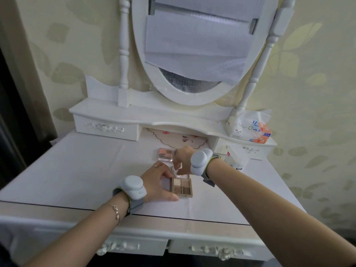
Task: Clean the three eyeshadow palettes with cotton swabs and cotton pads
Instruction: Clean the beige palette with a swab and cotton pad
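Brown and beige eyeshadow palette (182, 187) lying open nearest on the white dressing table (77, 170), steadied by the left hand (158, 182) with fingers curled at its far-left corner and thumb stretched along its near side. Just beyond, white cotton pad (178, 168) pinched in the right hand (183, 160). Farther back, closed pink palette (166, 154), white box (238, 158), tissue pack (250, 128), oval mirror (192, 54).

White dressing table (77, 170) bears 2 palettes (182, 186) (166, 154), a box (236, 158).
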Demonstrator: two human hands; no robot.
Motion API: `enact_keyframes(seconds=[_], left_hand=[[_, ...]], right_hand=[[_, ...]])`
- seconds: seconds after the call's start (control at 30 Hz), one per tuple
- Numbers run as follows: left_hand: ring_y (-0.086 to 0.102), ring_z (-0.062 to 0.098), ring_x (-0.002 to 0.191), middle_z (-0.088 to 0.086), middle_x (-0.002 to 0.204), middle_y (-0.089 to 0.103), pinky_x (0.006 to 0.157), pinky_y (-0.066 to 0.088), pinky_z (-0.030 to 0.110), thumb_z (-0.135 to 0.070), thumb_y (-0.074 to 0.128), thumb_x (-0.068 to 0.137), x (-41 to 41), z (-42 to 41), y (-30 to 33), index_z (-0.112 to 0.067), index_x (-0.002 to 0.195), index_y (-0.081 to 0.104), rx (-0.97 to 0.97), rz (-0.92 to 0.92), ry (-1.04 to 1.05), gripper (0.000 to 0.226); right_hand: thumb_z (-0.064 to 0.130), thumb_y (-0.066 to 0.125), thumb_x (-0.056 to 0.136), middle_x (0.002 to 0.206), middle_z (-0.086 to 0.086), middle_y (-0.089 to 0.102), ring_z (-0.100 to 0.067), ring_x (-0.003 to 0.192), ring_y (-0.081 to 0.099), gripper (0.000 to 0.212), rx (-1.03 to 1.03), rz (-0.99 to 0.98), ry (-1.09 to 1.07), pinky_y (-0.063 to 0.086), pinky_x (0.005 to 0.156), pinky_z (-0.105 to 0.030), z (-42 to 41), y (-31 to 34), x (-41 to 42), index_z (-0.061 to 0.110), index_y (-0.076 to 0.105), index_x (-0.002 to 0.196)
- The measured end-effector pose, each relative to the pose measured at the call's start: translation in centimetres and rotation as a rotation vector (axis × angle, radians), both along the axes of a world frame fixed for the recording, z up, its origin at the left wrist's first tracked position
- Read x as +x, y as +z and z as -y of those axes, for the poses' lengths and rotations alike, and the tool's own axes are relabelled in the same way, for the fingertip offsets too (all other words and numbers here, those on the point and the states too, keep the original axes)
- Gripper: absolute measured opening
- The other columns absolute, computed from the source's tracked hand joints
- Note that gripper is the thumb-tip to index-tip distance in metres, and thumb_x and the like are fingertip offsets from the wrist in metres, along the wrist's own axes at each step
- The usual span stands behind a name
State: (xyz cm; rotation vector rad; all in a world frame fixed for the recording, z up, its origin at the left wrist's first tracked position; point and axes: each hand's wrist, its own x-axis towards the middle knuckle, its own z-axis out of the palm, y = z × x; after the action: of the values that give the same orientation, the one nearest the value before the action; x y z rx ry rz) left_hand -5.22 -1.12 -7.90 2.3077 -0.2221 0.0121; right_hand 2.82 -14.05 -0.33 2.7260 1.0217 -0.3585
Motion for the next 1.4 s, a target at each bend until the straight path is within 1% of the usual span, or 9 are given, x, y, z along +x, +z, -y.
enact_keyframes(seconds=[0.17,0.37,0.5,0.8,0.97,1.1,1.2,1.33,1.4], left_hand=[[0.049,0.006,0.098,-0.019,0.096,0.039,0.092,0.043,0.024,-0.066,0.063,0.029,0.1,-0.1,0.0,-0.026,0.093,0.051,0.011,-0.005,0.023,0.076],[0.050,0.006,0.099,-0.015,0.099,0.041,0.094,0.042,0.022,-0.065,0.065,0.030,0.1,-0.1,-0.2,-0.033,0.088,0.047,-0.016,-0.021,0.021,0.068],[0.051,0.007,0.100,-0.010,0.103,0.043,0.094,0.042,0.021,-0.065,0.066,0.031,0.0,-0.2,-0.3,-0.035,0.085,0.046,-0.038,-0.025,0.009,0.064],[0.050,0.006,0.100,-0.014,0.100,0.042,0.092,0.041,0.019,-0.065,0.066,0.029,0.1,-0.2,-0.2,-0.035,0.085,0.046,-0.043,-0.028,0.009,0.066],[0.050,0.006,0.100,-0.012,0.102,0.042,0.093,0.042,0.019,-0.066,0.065,0.029,0.0,-0.2,-0.1,-0.029,0.091,0.049,-0.019,-0.036,0.021,0.074],[0.050,0.005,0.101,-0.013,0.103,0.042,0.094,0.042,0.019,-0.066,0.065,0.029,0.2,-0.1,-0.2,-0.029,0.093,0.048,-0.007,-0.053,0.010,0.076],[0.050,0.005,0.102,-0.014,0.103,0.043,0.096,0.043,0.024,-0.066,0.066,0.031,0.3,-0.2,-0.4,-0.035,0.087,0.045,0.001,-0.048,0.008,0.068],[0.049,0.001,0.098,-0.019,0.101,0.041,0.093,0.042,0.020,-0.068,0.065,0.031,0.3,-0.3,-0.3,-0.039,0.084,0.043,0.017,-0.048,0.008,0.064],[0.049,0.001,0.098,-0.019,0.101,0.042,0.092,0.042,0.019,-0.068,0.065,0.031,0.3,-0.3,-0.3,-0.039,0.084,0.044,0.020,-0.041,0.017,0.065]], right_hand=[[0.028,0.062,0.085,0.115,0.010,0.061,-0.016,0.108,0.058,0.020,0.011,-0.005,-0.030,0.047,0.092,-0.029,0.3,-0.3,-0.4,0.027,0.068,0.104],[0.017,0.057,0.086,0.110,0.006,0.064,-0.016,0.107,0.060,0.019,0.023,0.045,-0.134,0.051,0.092,-0.030,0.9,-1.5,1.2,0.019,0.066,0.103],[0.017,0.055,0.088,0.111,0.007,0.063,-0.017,0.107,0.058,0.020,0.078,0.044,-0.198,0.049,0.090,-0.029,1.6,-1.7,1.1,0.023,0.067,0.103],[0.029,0.063,0.084,0.114,0.010,0.063,-0.018,0.110,0.058,0.021,-0.011,-0.060,-0.134,0.045,0.099,-0.038,2.2,-0.3,0.2,0.027,0.068,0.104],[0.029,0.063,0.084,0.119,0.010,0.060,-0.016,0.113,0.055,0.024,-0.066,-0.047,-0.076,0.045,0.099,-0.034,1.8,0.5,-0.1,0.026,0.068,0.107],[0.025,0.061,0.087,0.120,0.010,0.060,-0.015,0.114,0.056,0.022,-0.065,-0.029,-0.085,0.046,0.091,-0.028,1.6,0.5,-0.6,0.026,0.066,0.108],[0.027,0.057,0.089,0.123,0.015,0.057,-0.012,0.116,0.054,0.022,-0.012,0.001,-0.100,0.037,0.079,-0.025,1.2,0.5,-1.3,0.031,0.064,0.110],[0.028,0.057,0.089,0.130,0.014,0.053,-0.014,0.120,0.051,0.026,-0.001,-0.040,-0.050,0.041,0.095,-0.028,-0.1,0.9,-1.9,0.030,0.063,0.114],[0.027,0.058,0.088,0.126,0.012,0.056,-0.014,0.119,0.052,0.025,-0.010,-0.041,-0.046,0.042,0.097,-0.029,-0.3,1.0,-1.9,0.028,0.065,0.112]])
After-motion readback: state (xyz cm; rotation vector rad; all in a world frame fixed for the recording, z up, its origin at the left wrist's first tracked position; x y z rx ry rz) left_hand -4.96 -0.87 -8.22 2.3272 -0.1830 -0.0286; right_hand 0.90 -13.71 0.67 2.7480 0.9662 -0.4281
